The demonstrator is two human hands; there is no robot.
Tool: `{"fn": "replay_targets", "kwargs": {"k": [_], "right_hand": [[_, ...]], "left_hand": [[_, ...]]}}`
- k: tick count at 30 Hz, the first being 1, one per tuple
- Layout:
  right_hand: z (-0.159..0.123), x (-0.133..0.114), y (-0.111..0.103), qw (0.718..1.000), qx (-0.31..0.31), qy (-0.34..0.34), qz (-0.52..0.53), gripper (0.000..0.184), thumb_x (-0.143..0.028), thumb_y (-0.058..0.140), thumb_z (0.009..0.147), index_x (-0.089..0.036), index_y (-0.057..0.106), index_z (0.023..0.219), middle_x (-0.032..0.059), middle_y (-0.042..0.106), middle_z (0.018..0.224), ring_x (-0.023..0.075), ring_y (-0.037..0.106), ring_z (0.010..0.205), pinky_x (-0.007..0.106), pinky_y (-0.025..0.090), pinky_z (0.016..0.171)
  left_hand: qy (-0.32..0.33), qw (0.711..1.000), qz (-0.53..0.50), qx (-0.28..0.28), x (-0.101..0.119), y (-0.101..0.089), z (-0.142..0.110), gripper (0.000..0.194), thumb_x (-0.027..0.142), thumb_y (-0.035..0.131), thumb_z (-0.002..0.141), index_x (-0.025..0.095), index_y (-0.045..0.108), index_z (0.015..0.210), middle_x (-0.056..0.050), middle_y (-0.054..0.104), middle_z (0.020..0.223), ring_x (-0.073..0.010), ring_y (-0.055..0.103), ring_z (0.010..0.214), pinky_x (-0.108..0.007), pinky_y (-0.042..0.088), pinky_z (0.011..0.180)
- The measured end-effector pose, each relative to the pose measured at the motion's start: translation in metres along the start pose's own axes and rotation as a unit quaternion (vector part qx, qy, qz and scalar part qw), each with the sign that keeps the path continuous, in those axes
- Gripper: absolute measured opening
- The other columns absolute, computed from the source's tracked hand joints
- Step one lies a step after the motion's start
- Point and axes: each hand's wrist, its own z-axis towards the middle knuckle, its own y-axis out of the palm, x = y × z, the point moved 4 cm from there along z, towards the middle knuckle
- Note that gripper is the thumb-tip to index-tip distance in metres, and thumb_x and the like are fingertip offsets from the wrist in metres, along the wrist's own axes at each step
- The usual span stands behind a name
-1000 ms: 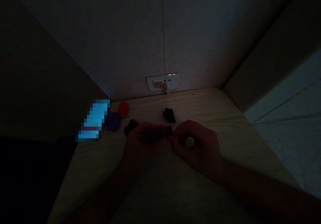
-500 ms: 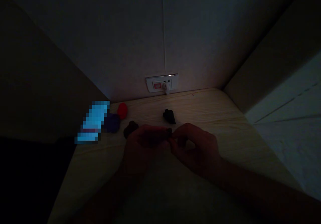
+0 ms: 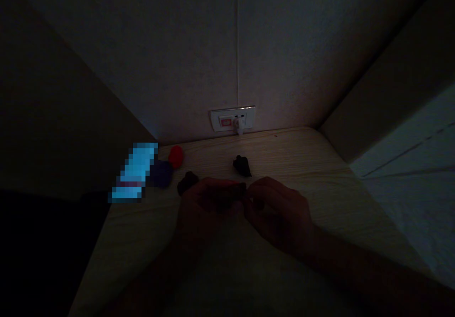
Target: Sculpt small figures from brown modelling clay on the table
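Note:
The scene is very dim. My left hand (image 3: 202,212) is closed around a dark lump (image 3: 227,198), which looks like modelling clay; its shape is mostly lost in shadow. A small dark end (image 3: 242,188) of it sticks out past my left fingertips. My right hand (image 3: 280,212) has its thumb and forefinger pinched at that end. Just beyond my hands, a black lump (image 3: 242,166) lies on the wooden tabletop (image 3: 302,151). Partly behind my left hand sits a dark brown lump (image 3: 187,182).
Farther left lie a blue lump (image 3: 162,174) and a red lump (image 3: 175,157), touching or nearly so. Beside them a lit, pixelated screen (image 3: 135,170) leans at the table's left edge. A wall socket (image 3: 232,119) with a plug stands behind the table.
My right fingers have shifted slightly and curled closer together at the dark lump's end. The left hand keeps its hold. The view moves slightly; the lumps on the table stay put.

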Motion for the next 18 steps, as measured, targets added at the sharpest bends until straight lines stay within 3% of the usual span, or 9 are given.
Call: {"fn": "replay_targets", "kwargs": {"k": [9, 18], "right_hand": [[0.0015, 0.0031, -0.0026, 0.998, 0.041, 0.049, -0.001, 0.010, -0.016, 0.070, 0.089, -0.022, 0.061, 0.092, -0.0036, 0.063, 0.069, 0.0104, 0.060, 0.056, 0.022, 0.048, 0.053], [-0.0020, 0.0057, -0.0028, 0.992, 0.051, 0.105, 0.040, 0.009, -0.022, 0.075, 0.088, -0.020, 0.066, 0.089, -0.0021, 0.069, 0.067, 0.0107, 0.065, 0.055, 0.022, 0.053, 0.053]], "left_hand": [[-0.039, 0.999, -0.008, 0.024, -0.0020, -0.0018, 0.0011, 0.030, 0.015, 0.091, 0.057, 0.021, 0.077, 0.082, -0.004, 0.083, 0.088, -0.0234, 0.078, 0.085, -0.035, 0.064, 0.081], [-0.036, 0.998, -0.046, 0.017, -0.0053, -0.0016, 0.0025, 0.032, 0.015, 0.092, 0.054, 0.022, 0.076, 0.080, -0.003, 0.083, 0.089, -0.0231, 0.078, 0.086, -0.036, 0.063, 0.080]]}}
